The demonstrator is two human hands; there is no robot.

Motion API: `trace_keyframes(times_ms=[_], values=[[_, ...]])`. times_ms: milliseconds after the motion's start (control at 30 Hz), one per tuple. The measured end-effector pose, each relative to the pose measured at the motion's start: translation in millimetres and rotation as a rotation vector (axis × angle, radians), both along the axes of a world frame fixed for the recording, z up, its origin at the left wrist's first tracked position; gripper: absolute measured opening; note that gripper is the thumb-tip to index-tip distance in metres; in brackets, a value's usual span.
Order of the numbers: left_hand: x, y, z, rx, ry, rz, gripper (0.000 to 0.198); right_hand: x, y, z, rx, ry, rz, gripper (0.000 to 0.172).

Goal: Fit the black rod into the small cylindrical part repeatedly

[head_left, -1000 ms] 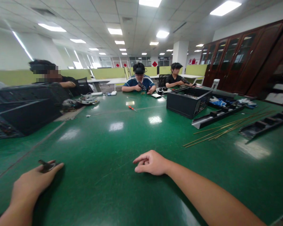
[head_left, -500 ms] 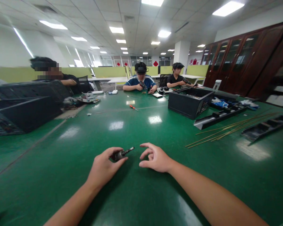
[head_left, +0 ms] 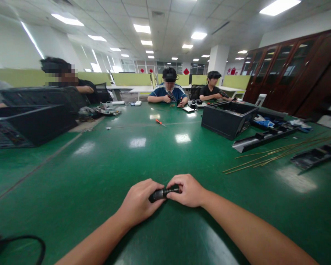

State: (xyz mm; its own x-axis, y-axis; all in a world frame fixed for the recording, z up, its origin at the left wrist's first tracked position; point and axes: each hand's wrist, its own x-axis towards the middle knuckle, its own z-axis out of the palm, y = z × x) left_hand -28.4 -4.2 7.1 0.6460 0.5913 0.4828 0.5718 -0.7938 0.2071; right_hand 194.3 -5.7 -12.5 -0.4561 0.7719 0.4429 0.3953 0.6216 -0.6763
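Observation:
Close to me, over the green table, my left hand (head_left: 143, 200) is closed round the thick body of a dark cylindrical tool (head_left: 158, 194). It has a grey metal collar and a narrow shaft pointing right; its rear end is hidden in my palm. My right hand (head_left: 188, 191) pinches at the slim shaft end with thumb and fingers, so the tool lies level between both hands. The fingers partly cover the tip, and I cannot make out exactly what kind of tool it is.
Farther up the green table (head_left: 121, 158) lies an orange-handled screwdriver (head_left: 160, 122). Black computer cases stand at left (head_left: 55, 125) and right (head_left: 223, 121). Thin brass-coloured rods (head_left: 264, 158) and dark metal rails (head_left: 262, 138) are on the right. A black cable (head_left: 30, 237) curls at lower left. Several co-workers sit around.
My right hand, open and apart from the tool before, now closes on its shaft end. My left hand has moved right with the tool, which now lies more level. The view has shifted slightly.

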Motion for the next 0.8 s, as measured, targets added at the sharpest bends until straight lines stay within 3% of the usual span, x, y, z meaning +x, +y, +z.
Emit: trace_keyframes(times_ms=[333,800], values=[[2.8,-2.9,-3.4,-0.082,-0.013,0.022,0.021,0.9,0.9,-1.5,0.058,-0.061,0.017,0.012],[2.3,-1.9,-3.5,-0.003,-0.014,0.031,0.021,2.2,2.7,-0.7,0.056,-0.105,0.007,0.013]])
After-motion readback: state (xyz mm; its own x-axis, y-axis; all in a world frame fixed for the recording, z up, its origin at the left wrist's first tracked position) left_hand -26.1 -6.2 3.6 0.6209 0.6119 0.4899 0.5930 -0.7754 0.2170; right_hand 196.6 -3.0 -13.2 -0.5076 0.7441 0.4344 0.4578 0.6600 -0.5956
